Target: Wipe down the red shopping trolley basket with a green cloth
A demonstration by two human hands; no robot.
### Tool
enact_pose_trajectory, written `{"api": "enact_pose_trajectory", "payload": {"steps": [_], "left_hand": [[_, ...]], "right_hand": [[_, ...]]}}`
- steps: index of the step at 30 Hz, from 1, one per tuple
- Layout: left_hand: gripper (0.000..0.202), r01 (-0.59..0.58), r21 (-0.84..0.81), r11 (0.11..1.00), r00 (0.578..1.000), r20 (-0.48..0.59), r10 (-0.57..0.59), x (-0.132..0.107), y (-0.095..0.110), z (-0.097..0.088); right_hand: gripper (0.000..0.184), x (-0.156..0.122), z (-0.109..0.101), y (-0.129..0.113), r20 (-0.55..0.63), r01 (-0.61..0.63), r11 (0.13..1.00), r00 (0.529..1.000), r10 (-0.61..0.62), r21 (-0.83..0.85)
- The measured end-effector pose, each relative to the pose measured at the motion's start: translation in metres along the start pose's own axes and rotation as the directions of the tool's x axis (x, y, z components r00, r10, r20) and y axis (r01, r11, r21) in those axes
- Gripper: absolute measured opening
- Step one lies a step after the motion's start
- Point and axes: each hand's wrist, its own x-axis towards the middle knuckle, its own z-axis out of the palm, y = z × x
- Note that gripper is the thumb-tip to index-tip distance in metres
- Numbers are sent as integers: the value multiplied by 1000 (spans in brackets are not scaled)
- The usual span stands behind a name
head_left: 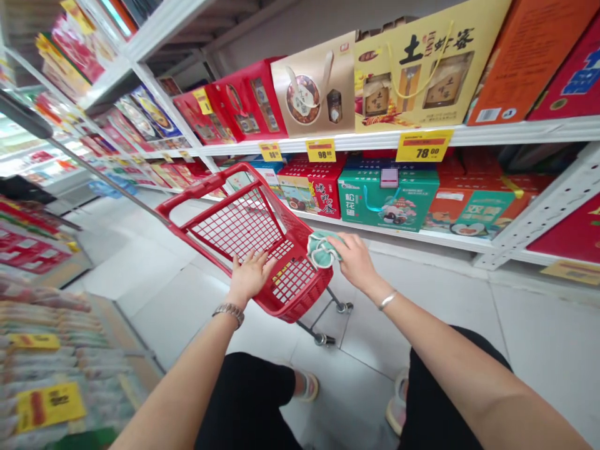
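While both forearms reach in from the bottom of the view, a red wire shopping cart (244,231) stands between them, its far end pointing toward 11 o'clock and its right side near the lower shelf edge at 2 o'clock, with a strip of white floor tile (422,319) between its wheels and the shelving. The left hand (248,276) lies spread across the cart's rim, its grip curled over the wire. The right hand (356,262) presses a crumpled teal cloth (323,249) against the rim, its grip clamped on it. A metal watch (229,314) circles the left wrist, a thin bangle (388,300) the right. White metal shelving (553,200) carries boxed gifts (424,75) at 1 o'clock, with yellow price tags (424,145) along its edge; stacked packets (47,369) fill a display at 8 o'clock.
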Motion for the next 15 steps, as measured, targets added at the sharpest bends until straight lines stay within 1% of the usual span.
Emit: {"api": "enact_pose_trajectory", "payload": {"steps": [1, 2, 3, 4, 5, 6, 7, 8, 9, 11, 12, 13, 15], "left_hand": [[52, 0, -11, 1000, 1000, -8, 0, 1, 3, 1], [51, -7, -20, 1000, 1000, -20, 6, 2, 5, 2], [51, -18, -28, 999, 999, -31, 18, 3, 8, 2], [50, -31, -34, 999, 999, -39, 29, 4, 11, 2], [50, -41, -39, 998, 998, -43, 40, 4, 14, 2], [50, -47, -42, 998, 998, -41, 45, 4, 16, 2], [50, -47, -44, 998, 998, -36, 46, 4, 18, 1], [50, -43, -44, 998, 999, -29, 42, 4, 20, 1], [50, -39, -44, 998, 999, -21, 38, 4, 21, 0], [51, -34, -47, 998, 999, 0, 34, 4, 23, -2], [51, -35, -51, 998, 999, 11, 36, 4, 24, -3], [52, -38, -55, 998, 999, 22, 39, 5, 25, -4], [52, -41, -66, 997, 998, 36, 44, 6, 29, -4]], "right_hand": [[51, -5, 5, -14, -12, 46, 999, 999, -45, 17], [49, -11, 11, -31, -2, 121, 992, 993, -121, 38], [47, -18, 17, -48, 35, 226, 972, 973, -228, 68], [45, -25, 23, -65, 88, 330, 939, 937, -338, 94], [42, -31, 27, -79, 130, 387, 916, 908, -399, 103], [40, -34, 29, -88, 169, 419, 902, 886, -432, 108], [39, -36, 30, -93, 206, 438, 892, 868, -452, 111], [38, -35, 29, -93, 238, 446, 888, 856, -460, 112], [38, -33, 25, -88, 265, 448, 887, 846, -462, 114], [40, -23, 15, -65, 309, 442, 890, 835, -455, 115], [42, -17, 8, -50, 322, 423, 900, 842, -433, 103], [45, -12, 2, -33, 325, 388, 918, 861, -391, 79], [51, -1, -9, -1, 302, 293, 956, 910, -283, 14]]}}
